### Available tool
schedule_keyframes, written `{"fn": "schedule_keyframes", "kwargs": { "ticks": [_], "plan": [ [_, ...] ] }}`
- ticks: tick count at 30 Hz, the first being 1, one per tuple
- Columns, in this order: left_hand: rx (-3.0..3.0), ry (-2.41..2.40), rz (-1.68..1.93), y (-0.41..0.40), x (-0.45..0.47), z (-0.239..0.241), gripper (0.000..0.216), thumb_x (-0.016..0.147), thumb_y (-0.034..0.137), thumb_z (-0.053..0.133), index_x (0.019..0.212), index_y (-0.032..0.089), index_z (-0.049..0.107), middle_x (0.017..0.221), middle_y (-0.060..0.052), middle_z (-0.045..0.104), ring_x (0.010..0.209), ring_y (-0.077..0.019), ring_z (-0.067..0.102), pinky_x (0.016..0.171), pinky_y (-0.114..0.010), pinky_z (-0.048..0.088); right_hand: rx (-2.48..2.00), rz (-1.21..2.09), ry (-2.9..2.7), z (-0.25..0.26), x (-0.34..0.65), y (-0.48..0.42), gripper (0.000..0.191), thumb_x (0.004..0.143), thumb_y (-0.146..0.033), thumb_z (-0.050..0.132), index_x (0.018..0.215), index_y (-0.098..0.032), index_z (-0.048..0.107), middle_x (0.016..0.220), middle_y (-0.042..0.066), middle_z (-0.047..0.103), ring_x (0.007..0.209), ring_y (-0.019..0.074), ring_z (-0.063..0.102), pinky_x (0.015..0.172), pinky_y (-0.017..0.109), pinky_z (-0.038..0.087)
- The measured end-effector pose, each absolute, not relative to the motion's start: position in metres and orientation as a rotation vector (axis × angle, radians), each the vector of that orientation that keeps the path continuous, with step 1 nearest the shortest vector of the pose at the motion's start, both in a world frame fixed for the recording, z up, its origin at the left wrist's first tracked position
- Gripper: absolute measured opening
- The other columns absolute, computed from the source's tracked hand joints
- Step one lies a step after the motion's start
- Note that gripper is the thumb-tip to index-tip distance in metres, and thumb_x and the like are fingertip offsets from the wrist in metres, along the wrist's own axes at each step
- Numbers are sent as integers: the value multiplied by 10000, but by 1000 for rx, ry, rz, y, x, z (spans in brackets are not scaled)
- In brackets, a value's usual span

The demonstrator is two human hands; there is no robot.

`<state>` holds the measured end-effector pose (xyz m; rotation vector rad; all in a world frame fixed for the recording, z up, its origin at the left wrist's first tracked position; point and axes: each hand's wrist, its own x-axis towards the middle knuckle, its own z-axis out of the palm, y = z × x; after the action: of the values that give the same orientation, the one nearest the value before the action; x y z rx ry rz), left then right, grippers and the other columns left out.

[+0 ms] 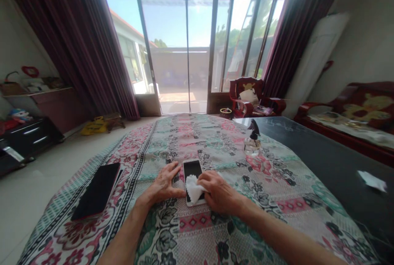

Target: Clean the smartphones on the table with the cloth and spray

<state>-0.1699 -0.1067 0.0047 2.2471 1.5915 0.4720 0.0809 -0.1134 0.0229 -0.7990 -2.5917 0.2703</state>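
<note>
A white-framed phone (192,170) lies face up on a floral cloth (215,224) that covers the table. My right hand (219,192) presses a crumpled white wipe (193,188) onto the lower part of its dark screen, fingers closed on the wipe. Beside the phone's left edge rests my left hand (164,183), fingers spread and flat on the cloth, steadying the phone.
A larger dark tablet or phone (97,190) lies on the cloth to the left. A small glass bottle with a black spray top (253,138) stands further back right. The bare dark tabletop (323,162) carries a white scrap (372,181). Red wooden chairs and a glass door stand beyond.
</note>
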Motion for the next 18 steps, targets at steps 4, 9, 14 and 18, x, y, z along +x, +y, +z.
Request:
{"fn": "schedule_keyframes", "kwargs": {
  "ticks": [4, 9, 14, 18],
  "plan": [
    [2262, 1594, 508, -108, -169, 3, 946, 588, 517, 768, 1396, 160, 430, 1492, -170, 342, 1384, -342, 289, 1135, -466, 259, -706, 265, -2674, 30, 75, -109, 384, 764, -68, 445, 1089, -190, 609, 1123, 71, 607, 1025, 201, 505, 965, 348, 379],
    [2260, 1597, 527, -106, -169, 0, 989, 571, 515, 778, 1405, 135, 406, 1491, -181, 337, 1384, -337, 286, 1140, -461, 247, -747, 127, -2734, 32, 56, -89, 298, 834, -114, 461, 1071, -194, 623, 1081, 71, 619, 1034, 223, 471, 954, 377, 351],
    [2241, 1575, 543, -105, -169, 1, 1026, 561, 518, 788, 1431, 177, 364, 1499, -158, 324, 1384, -337, 281, 1140, -469, 241, -914, -13, -2739, 28, 34, -59, 333, 856, -138, 458, 1135, -220, 621, 1080, 83, 595, 956, 225, 483, 895, 374, 352],
    [2238, 1558, 556, -107, -169, 4, 1025, 564, 527, 786, 1433, 188, 362, 1492, -152, 335, 1382, -333, 283, 1141, -458, 242, -978, -11, -2730, 29, 27, -50, 324, 859, -147, 461, 1115, -234, 640, 1098, 88, 584, 966, 231, 482, 877, 376, 337]
  ]
}}
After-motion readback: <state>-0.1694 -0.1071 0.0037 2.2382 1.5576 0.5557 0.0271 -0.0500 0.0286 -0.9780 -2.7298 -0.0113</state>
